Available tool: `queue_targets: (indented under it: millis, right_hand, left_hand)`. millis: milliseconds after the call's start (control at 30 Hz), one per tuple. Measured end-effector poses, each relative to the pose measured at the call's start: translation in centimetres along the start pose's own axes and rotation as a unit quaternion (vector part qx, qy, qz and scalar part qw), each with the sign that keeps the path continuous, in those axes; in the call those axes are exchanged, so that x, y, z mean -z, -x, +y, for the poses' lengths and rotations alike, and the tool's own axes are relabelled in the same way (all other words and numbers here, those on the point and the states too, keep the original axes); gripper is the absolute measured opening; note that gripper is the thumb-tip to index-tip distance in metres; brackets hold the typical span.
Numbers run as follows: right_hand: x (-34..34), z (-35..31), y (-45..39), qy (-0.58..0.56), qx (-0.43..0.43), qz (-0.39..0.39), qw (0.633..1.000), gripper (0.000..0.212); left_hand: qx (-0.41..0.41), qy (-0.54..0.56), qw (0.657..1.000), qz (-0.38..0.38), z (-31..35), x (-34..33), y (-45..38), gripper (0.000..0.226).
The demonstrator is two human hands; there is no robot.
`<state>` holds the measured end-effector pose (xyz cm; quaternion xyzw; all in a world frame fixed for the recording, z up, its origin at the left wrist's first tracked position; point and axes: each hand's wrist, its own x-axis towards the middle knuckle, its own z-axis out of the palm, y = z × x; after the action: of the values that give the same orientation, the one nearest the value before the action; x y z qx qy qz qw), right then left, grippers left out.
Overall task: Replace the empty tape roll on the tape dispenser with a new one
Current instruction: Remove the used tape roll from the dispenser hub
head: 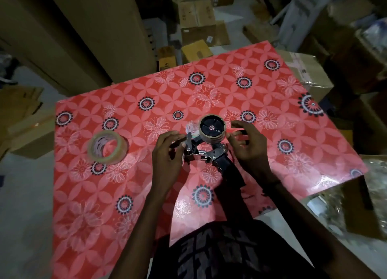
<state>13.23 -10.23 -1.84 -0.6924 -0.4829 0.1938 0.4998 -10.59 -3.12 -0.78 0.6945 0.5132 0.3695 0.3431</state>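
Note:
A black and metal tape dispenser [211,153] lies on the red flowered table [125,184], its handle pointing toward me. An empty brown cardboard roll [211,137] sits on its black hub. My left hand [167,155] pinches the dispenser's front metal blade part. Just right of the empty roll, my right hand [249,147] has its fingers spread and curled, fingertips close to the roll's side. I cannot tell whether they touch it. A full roll of clear tape [107,148] lies flat on the table to the left, apart from both hands.
Cardboard boxes [198,25] are stacked beyond the table's far edge and on both sides. A tall brown carton [83,33] stands at the back left. Plastic-wrapped packages [372,195] lie at the right. The floor at the left is grey.

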Motion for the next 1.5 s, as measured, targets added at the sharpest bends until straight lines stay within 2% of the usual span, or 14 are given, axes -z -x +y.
queue_targets:
  millis: [133,367,500,600,733,933,1167,1233,1400,1500]
  right_hand:
    - [-0.4,-0.1,-1.3,0.019,0.016,-0.035,0.999,0.036]
    - [-0.5,-0.2,-4.0,0.053,-0.049,-0.07,0.995,0.041]
    - [-1.0,-0.2,-5.2,0.077,-0.069,-0.106,0.989,0.038]
    - [-1.4,0.2,-5.9,0.085,-0.055,-0.115,0.988,0.033]
    - [-1.1,0.7,-7.0,0.097,-0.028,-0.144,0.984,0.031]
    - [-1.2,0.0,-9.5,0.103,-0.011,-0.22,0.97,0.029]
    - [-2.0,0.3,-7.7,0.101,-0.067,-0.13,0.984,0.025]
    - [-2.1,0.1,-8.3,0.107,-0.058,-0.136,0.983,0.023]
    - [-2.3,-0.7,-10.6,0.105,-0.018,-0.223,0.969,0.021]
    - [-2.3,-0.2,-10.3,0.098,-0.052,-0.176,0.978,0.022]
  left_hand:
    - [-0.016,0.005,1.0,0.004,0.5,-0.3,-1.1,0.015]
    - [-0.01,-0.007,1.0,-0.008,1.3,-2.5,-3.5,0.02]
    - [0.008,-0.057,0.997,-0.054,1.6,-4.5,-5.3,0.033]
    - [0.015,-0.087,0.994,-0.062,1.4,-6.0,-5.4,0.042]
    - [0.005,-0.128,0.991,-0.038,0.4,-6.7,-5.6,0.034]
    - [0.003,-0.148,0.988,-0.032,-0.2,-6.8,-5.8,0.032]
    - [0.016,-0.127,0.991,-0.03,-0.2,-6.8,-5.8,0.035]
    - [0.01,-0.126,0.992,-0.026,-0.1,-6.8,-5.7,0.034]
    - [0.009,-0.117,0.993,-0.016,0.0,-6.8,-5.7,0.03]
    - [0.017,-0.12,0.992,-0.019,-0.1,-6.8,-5.7,0.031]
